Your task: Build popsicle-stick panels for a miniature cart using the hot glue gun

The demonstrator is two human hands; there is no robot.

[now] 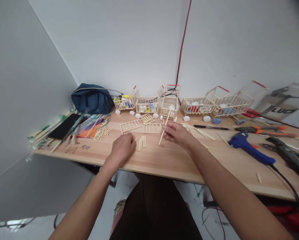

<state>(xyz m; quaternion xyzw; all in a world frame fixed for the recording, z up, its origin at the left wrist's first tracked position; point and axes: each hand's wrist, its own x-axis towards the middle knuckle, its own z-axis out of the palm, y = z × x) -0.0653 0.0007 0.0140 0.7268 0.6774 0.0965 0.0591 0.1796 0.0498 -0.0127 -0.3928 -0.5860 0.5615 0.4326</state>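
Observation:
Between the thumb and fingers of my right hand (173,131) is a long thin wooden stick (161,137), tilted with its lower end near the tabletop. My left hand (123,149) rests on the table with its fingers curled in; what they hold, if anything, is hidden. A small stick end (136,139) shows right beside its thumb. A row of short cut sticks (142,142) lies between my hands. Just beyond them are ladder-like stick frames, one at the left (131,126) and one nearer the middle (151,128).
Several small stick-built carts with wheels, such as a middle one (147,105), line the wall. A blue bag (92,99) and a pile of short sticks (103,130) are left. At right lie a black pen (210,127), a blue glue gun (251,148) and pliers (264,129).

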